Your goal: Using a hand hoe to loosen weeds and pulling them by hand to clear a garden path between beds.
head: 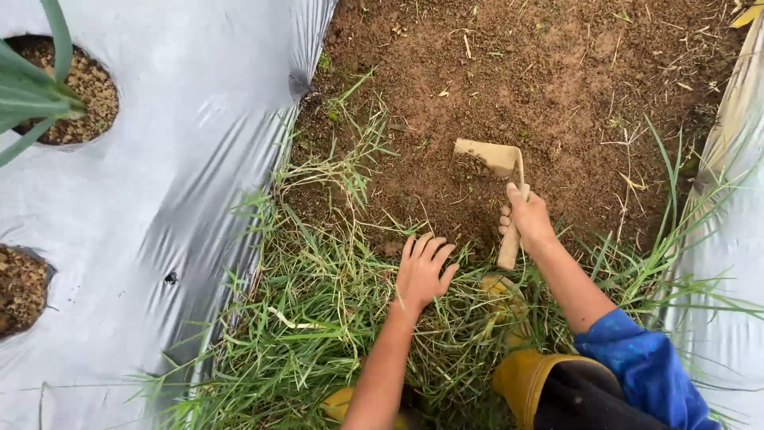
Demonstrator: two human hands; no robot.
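Here I judge the weeding mid-stroke: my right hand (525, 219) is clenched on the hand hoe (500, 171), its blade in soil (557, 72) just beyond it; my left hand (423, 271) lies spread on the grass (318, 310). Next, I'd drag the blade toward the tuft. The grass hides the roots and the boots (521, 374).

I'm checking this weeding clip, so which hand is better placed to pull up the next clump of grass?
Probably the left hand: it lies open, fingers spread, on the long green grass at the edge of the bare brown soil. The right hand is closed around the wooden handle of the soil-caked hand hoe.
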